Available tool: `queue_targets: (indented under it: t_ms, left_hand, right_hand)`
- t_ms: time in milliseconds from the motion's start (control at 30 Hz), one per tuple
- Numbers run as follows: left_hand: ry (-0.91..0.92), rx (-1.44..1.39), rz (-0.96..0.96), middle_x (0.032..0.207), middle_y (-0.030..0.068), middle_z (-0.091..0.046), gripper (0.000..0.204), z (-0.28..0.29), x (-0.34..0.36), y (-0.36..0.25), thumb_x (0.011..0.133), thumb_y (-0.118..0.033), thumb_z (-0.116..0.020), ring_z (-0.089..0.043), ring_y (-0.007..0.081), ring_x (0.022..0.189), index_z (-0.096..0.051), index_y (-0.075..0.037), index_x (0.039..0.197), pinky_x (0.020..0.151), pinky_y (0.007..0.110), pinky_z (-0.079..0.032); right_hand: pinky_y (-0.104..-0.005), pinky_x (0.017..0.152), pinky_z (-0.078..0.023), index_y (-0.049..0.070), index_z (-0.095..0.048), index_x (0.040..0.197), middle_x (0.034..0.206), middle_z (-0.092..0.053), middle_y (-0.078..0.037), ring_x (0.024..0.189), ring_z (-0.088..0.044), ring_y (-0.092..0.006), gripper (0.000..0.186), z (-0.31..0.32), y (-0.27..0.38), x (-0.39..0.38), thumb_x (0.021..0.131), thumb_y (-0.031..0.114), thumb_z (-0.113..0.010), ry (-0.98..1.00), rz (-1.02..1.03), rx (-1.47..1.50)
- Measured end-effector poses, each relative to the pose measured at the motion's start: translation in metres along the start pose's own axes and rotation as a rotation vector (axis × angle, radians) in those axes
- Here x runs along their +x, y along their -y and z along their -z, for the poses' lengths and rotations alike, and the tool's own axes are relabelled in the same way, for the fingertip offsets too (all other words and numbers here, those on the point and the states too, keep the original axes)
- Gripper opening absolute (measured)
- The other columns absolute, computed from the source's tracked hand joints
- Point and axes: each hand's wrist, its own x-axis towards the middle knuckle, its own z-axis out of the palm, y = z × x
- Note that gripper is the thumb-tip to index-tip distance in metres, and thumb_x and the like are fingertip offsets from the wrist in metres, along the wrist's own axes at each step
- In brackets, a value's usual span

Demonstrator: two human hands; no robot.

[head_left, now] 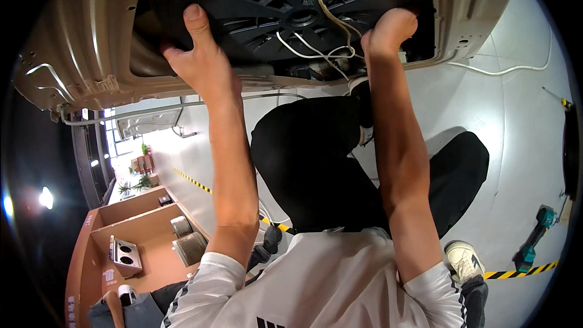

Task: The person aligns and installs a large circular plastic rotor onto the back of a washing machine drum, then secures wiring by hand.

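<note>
A round black ribbed plastic tub [267, 9], like the back of a washing machine drum, sits inside an open beige metal cabinet [467, 6]. On its left side is my left hand [205, 58], thumb raised against the plastic and the other fingers hooked out of sight at the edge. My right hand [390, 31] curls round the tub's lower right side, its fingertips hidden behind it. White wires [303, 54] and a tan wire [331, 15] hang loose across the tub's face near its centre hub. Beneath, some parts sit in shadow in the cabinet bottom.
A teal cordless power tool [537, 238] lies on the floor at the right, near yellow-black tape [522, 272]. A white cable [504, 71] and a screwdriver [565, 103] lie farther up. At left, a brown open box [155, 231] holds metal drums. Someone's grey clothing [143, 307] shows at lower left.
</note>
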Motion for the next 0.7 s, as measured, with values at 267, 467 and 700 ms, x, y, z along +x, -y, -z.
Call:
queue_targets:
  t_ms: [267,467,700]
  left_hand:
    - [0.115,0.051,-0.028,0.096,0.0159,-0.056,0.077,0.015,0.018,0.008,0.075,-0.053,-0.071,-0.053,0.0169,0.083,-0.043,0.014,0.1,0.075,0.025,-0.046]
    - [0.158,0.17,-0.006,0.107,0.0195,-0.052,0.082,0.016,0.024,0.006,0.077,-0.056,-0.067,-0.051,0.0199,0.098,-0.038,0.015,0.107,0.089,0.028,-0.043]
    - [0.189,0.0,-0.092,0.11,0.0162,-0.053,0.066,0.02,0.003,0.012,0.082,-0.042,-0.068,-0.052,0.017,0.099,-0.039,0.009,0.112,0.088,0.028,-0.044]
  right_hand:
    - [-0.0297,0.056,-0.034,0.008,-0.051,0.084,0.08,-0.049,-0.001,0.065,-0.042,-0.0154,0.018,0.026,-0.006,0.033,0.086,0.022,-0.04,0.06,-0.165,-0.297]
    - [-0.0287,0.064,-0.041,0.005,-0.056,0.095,0.083,-0.058,-0.003,0.069,-0.053,-0.0155,0.034,0.032,0.014,0.029,0.09,0.036,-0.043,0.364,-0.192,-0.287]
    - [-0.0272,0.079,-0.041,0.006,-0.055,0.117,0.104,-0.062,0.0,0.087,-0.056,-0.0111,0.043,0.052,0.005,0.04,0.093,0.042,-0.048,0.555,-0.134,-0.368]
